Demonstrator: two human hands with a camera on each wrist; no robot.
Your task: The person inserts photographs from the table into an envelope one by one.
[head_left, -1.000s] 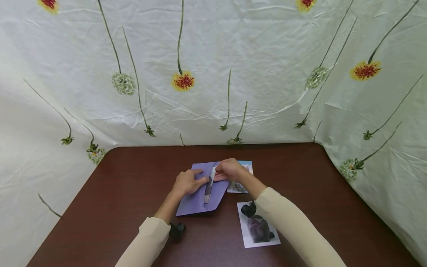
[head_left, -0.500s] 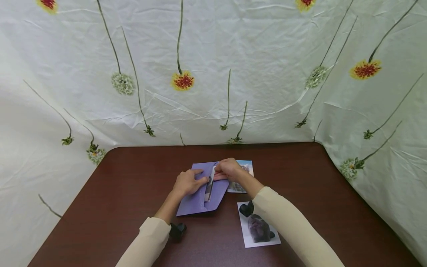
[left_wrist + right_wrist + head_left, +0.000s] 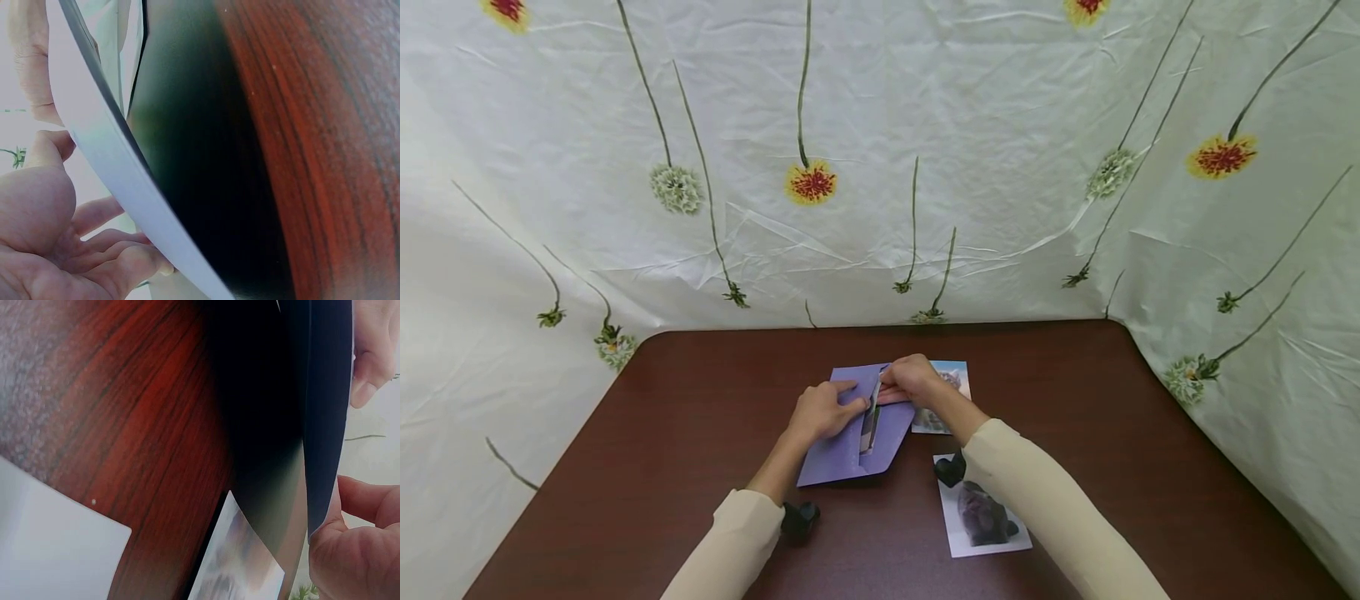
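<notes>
So from my head cam, I've got the purple envelope (image 3: pixel 831 462) in the middle of the bench (image 3: pixel 700 417), with a photo (image 3: pixel 868 429) partway in its opening. My left hand (image 3: pixel 822 410) is on the envelope, thumb and index finger spread, while my right hand (image 3: pixel 913 379) pinches the photo near its far end. Past my right wrist there's a blue-topped picture (image 3: pixel 952 377), and nearer me, a dark animal print (image 3: pixel 981 517). Left wrist cam: envelope nearly edge-on, left fingers apart against it. Right wrist cam: right thumb and fingers bunched at the shaded envelope's edge, what's between them is hard to tell there.
</notes>
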